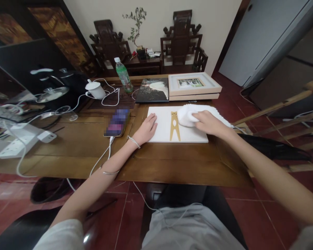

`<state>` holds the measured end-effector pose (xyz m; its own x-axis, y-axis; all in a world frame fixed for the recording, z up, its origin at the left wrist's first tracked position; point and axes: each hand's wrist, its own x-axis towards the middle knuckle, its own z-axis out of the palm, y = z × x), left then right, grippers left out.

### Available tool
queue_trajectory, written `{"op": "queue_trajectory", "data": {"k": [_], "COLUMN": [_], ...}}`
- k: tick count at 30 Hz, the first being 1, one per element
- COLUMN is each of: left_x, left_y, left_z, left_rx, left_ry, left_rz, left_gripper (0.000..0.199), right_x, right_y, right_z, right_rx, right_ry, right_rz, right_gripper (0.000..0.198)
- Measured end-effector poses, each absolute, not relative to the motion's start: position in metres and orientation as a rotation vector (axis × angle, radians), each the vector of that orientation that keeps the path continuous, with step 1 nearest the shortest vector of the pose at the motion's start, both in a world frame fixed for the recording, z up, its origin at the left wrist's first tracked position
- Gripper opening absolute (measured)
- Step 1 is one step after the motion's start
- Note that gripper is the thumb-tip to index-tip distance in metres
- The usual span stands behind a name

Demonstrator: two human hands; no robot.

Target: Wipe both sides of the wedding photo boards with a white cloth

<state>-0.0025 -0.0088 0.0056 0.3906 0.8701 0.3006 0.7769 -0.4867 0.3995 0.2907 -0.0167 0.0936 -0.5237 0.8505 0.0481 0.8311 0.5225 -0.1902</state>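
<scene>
Part of the white cloth (185,116) is being hidden by the right hand (208,122), and part of the white board (160,133) is being covered by the cloth. The phone screen (118,122) is being blurred by coarse squares. Details of the framed picture (190,83) are being shown too small to tell. The dark monitor (19,64) is being cut off by the left edge, the wooden rack (292,99) by the right.

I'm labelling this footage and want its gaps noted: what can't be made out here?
All in the head view:
Phone screen: partly pixelated, so its content is unreadable.
White board: upper right part hidden by the white cloth and right hand.
Framed picture: too small for detail.
Right sleeve: cut off by the picture's edge.
</scene>
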Motion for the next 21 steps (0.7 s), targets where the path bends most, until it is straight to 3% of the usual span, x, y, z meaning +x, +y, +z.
{"op": "queue_trajectory", "data": {"k": [7,17,21], "left_x": [-0.004,-0.001,0.001], "left_y": [-0.01,-0.009,-0.01], "left_z": [0.006,0.006,0.007], "left_rx": [2.461,2.459,2.456], "left_ry": [1.467,1.484,1.493], "left_rz": [0.708,0.704,0.694], "left_gripper": [0.043,0.044,0.044], "right_x": [0.284,0.296,0.297], "right_y": [0.02,-0.101,-0.11], "right_z": [0.089,0.096,0.104], "right_rx": [-1.466,-1.29,-1.299], "right_ry": [-2.558,-2.754,-2.784], "right_rz": [0.17,0.176,0.23], "right_gripper": [0.021,0.025,0.024]}}
